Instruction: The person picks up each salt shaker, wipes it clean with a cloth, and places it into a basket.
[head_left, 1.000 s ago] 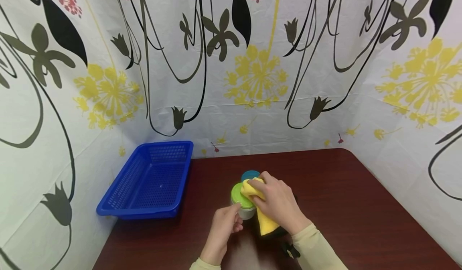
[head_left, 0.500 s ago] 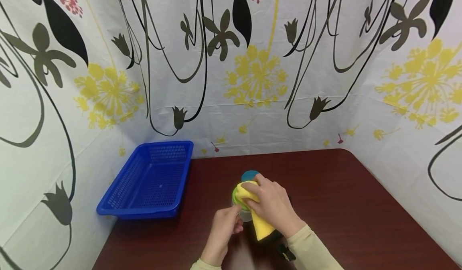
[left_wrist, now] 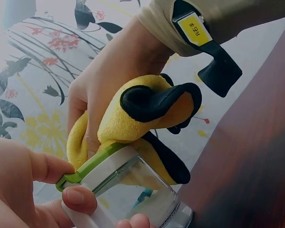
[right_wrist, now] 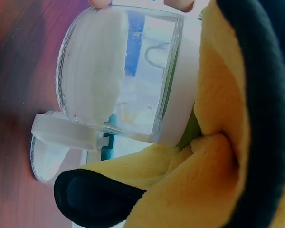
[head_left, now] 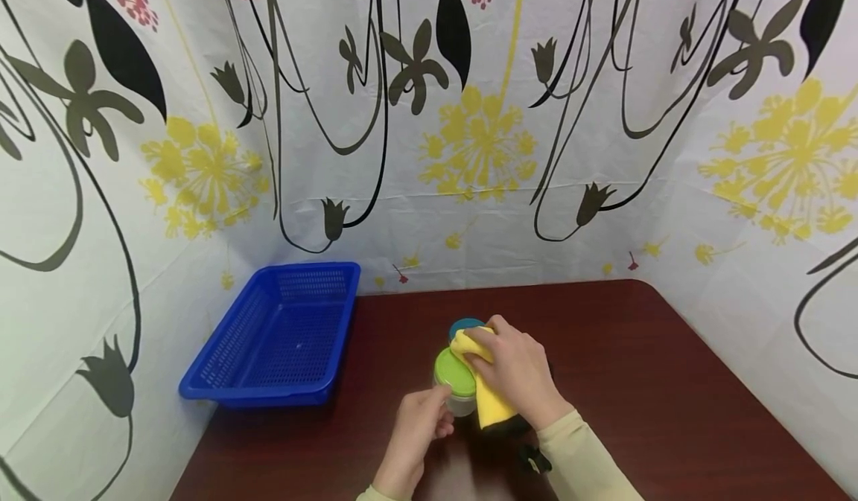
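A clear jar with a green lid (head_left: pixel 454 372) stands on the dark red table (head_left: pixel 643 382). My left hand (head_left: pixel 418 425) grips the jar (left_wrist: pixel 133 190) from the near side, with thumb and fingers round its white collar. My right hand (head_left: pixel 512 371) holds a yellow cloth with black edging (head_left: pixel 492 404) and presses it on the right part of the green lid (left_wrist: pixel 88 164). The cloth (left_wrist: pixel 142 111) is bunched under the right palm. In the right wrist view the jar (right_wrist: pixel 123 90) and cloth (right_wrist: pixel 223 156) fill the frame. A second jar with a blue lid (head_left: pixel 462 327) stands just behind.
A blue mesh basket (head_left: pixel 281 333) stands empty at the table's back left, close to the patterned curtain (head_left: pixel 469 114) that walls in the table on three sides. Bare tabletop lies to the right of the hands.
The right hand has slid the cloth across the green lid, leftward over it and then back to its right side, uncovering most of the lid. The left hand has kept its hold on the jar.
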The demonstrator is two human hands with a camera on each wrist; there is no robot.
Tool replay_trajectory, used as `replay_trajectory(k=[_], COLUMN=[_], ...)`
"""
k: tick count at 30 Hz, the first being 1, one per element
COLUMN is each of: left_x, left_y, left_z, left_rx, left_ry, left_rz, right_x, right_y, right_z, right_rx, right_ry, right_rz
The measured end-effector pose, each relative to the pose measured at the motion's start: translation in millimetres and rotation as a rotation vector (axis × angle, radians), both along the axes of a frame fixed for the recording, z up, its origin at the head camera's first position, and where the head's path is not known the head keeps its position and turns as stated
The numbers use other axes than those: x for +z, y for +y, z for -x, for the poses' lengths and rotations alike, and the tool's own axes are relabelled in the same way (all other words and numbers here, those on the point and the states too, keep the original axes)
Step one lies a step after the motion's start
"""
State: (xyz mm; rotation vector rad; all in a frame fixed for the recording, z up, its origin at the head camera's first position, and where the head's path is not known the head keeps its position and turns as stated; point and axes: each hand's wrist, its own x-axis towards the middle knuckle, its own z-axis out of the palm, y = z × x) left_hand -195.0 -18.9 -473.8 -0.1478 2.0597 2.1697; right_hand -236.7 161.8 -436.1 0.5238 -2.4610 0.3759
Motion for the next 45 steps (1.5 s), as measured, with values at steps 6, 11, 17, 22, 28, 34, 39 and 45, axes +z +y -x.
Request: replay_trajectory(k=[6,11,17,22,28,34,39,45], left_x=[0.0,0.5,0.5,-1.0,-3.8,-2.5,-2.2,-3.8], left_y=[-1,-1,-2,-3,-3,-2,0,1], left_z=[-0.9,-1.0,-2.3,-3.4,-4.3,-7.2,-8.3,-8.4], left_rx=[0.000,-0.008,-0.014,-0.029,-0.069,-0.107,-0.103,-0.106], left_ry=[-0.007,-0.012,-0.011,-0.002,0.000,-0.017,-0.027,-0.039], left_rz=[0.016,0.015,0.020,0.025,0.043,0.054,0.065,0.057], right_x=[-0.9,-0.7,-1.2,-1.9,0.5,1.7,0.5,0.5], right_y=[0,0,0,-1,-5,-12,-12,-10], right_z=[-1.3,-1.6,-2.9,-4.2,-6.1,-7.4,-7.5,-7.2], right_rx=[0.008,0.002,0.011,0.046,0.162,0.241,0.251,0.225], right_ry=[0.000,-0.007,-0.023,-0.047,-0.046,-0.035,-0.027,-0.011], right_rz=[0.009,0.026,0.045,0.039,-0.003,-0.037,-0.050,-0.074])
